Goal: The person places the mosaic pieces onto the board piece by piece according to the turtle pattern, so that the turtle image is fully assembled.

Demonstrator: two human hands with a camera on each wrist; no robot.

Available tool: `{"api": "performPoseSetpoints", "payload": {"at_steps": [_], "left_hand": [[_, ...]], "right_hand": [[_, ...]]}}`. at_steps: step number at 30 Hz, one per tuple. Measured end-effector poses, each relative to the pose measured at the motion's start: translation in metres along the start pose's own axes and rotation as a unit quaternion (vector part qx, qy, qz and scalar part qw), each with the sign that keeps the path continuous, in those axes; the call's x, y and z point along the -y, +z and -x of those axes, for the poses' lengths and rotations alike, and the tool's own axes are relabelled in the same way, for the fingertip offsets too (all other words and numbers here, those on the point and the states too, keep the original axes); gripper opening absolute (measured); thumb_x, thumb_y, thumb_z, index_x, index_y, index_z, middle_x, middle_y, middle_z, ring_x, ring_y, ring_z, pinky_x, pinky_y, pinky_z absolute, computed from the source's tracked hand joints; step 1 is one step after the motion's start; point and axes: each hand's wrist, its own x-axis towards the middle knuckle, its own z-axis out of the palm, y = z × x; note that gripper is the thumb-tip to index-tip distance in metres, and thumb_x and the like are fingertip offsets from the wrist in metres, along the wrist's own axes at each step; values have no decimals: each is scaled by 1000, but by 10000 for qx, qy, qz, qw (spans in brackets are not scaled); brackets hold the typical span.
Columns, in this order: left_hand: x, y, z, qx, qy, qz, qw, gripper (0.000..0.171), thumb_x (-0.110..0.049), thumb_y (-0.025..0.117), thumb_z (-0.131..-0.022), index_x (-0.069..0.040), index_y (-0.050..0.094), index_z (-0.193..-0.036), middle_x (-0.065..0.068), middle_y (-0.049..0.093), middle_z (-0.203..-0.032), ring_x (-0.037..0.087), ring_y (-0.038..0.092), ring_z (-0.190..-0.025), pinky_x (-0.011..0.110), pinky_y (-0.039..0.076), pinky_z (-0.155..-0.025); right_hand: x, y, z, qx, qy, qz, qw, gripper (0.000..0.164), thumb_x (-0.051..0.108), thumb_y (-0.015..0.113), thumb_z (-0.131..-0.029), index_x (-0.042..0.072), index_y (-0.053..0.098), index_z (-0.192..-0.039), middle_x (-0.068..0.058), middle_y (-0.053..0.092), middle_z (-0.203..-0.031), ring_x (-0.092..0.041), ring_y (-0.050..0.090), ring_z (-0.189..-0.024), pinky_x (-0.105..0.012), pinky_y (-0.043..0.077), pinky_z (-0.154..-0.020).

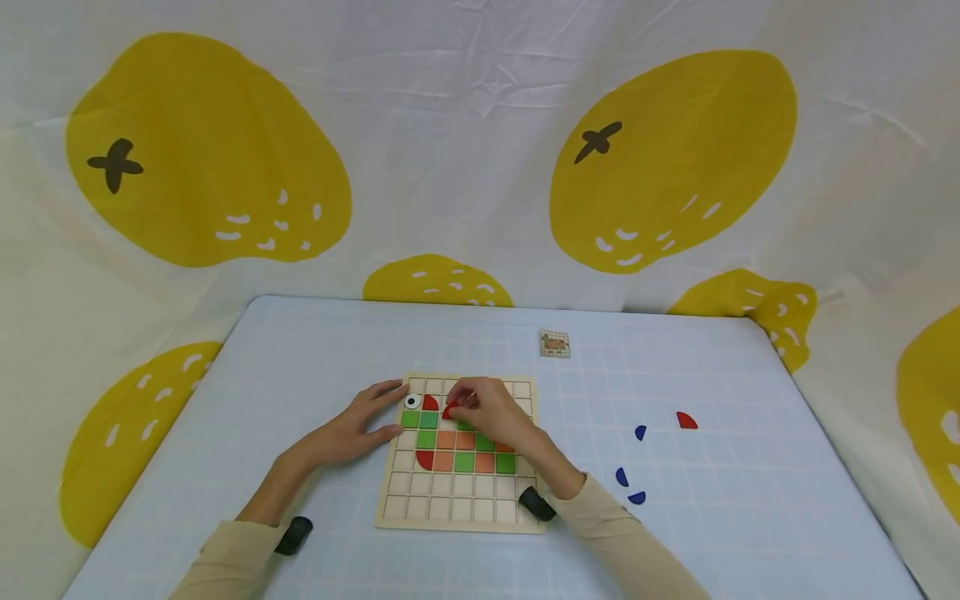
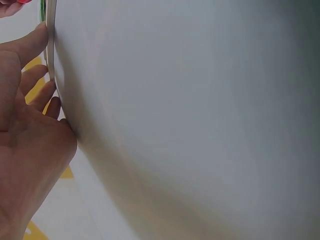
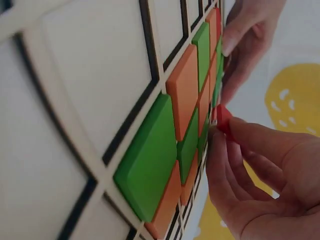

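A wooden grid board [image 1: 427, 508] lies on the table, with green square tiles [image 1: 464, 462] and orange square tiles [image 1: 444, 461] in its middle rows. Red quarter-round tiles [image 1: 425, 460] and a white eye tile [image 1: 412, 402] sit toward its left side. Between thumb and fingers, my right hand [image 1: 491, 412] pinches a red tile [image 3: 223, 118] over the board's upper middle. My left hand [image 1: 348, 429] rests at the board's left edge, fingers extended and thumb against the rim, as the left wrist view also shows.
Right of the board lie several blue half-round tiles [image 1: 622, 477] and a loose red quarter-round tile [image 1: 686, 420]. A small picture card [image 1: 555, 343] lies beyond the board's far right corner. Behind the table [image 1: 315, 333] hangs a white cloth with yellow fruit shapes [image 1: 675, 158].
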Motion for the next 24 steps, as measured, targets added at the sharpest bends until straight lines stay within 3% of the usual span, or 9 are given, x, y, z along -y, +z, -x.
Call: {"api": "performPoseSetpoints", "payload": {"at_steps": [9,19,24], "left_hand": [[0,0,0,-29,-34,15,10000,68,-30,66,-103,-7,37,-159,20,27,-164,45,22,-150,69,26,-115],[-2,0,0,15,-86,78,9999,69,-30,65,-103,-7,35,-160,20,25,-165,45,21,-150,69,24,-116],[0,1,0,4,-66,54,10000,69,-30,65,-103,-7,36,-160,20,25,-165,46,21,-150,69,25,-115]], "right_hand": [[-1,4,-2,279,-61,230,9993,4,1,73,-94,0,73,-98,-2,69,-85,-11,60,-75,-23,51,-68],[-5,1,-1,593,-137,542,9967,12,0,68,-98,1,78,-104,-7,72,-100,-18,64,-92,-28,54,-82],[-7,-2,1,613,-251,508,9965,14,3,66,-100,1,76,-109,-7,71,-103,-17,64,-93,-28,54,-82]]}}
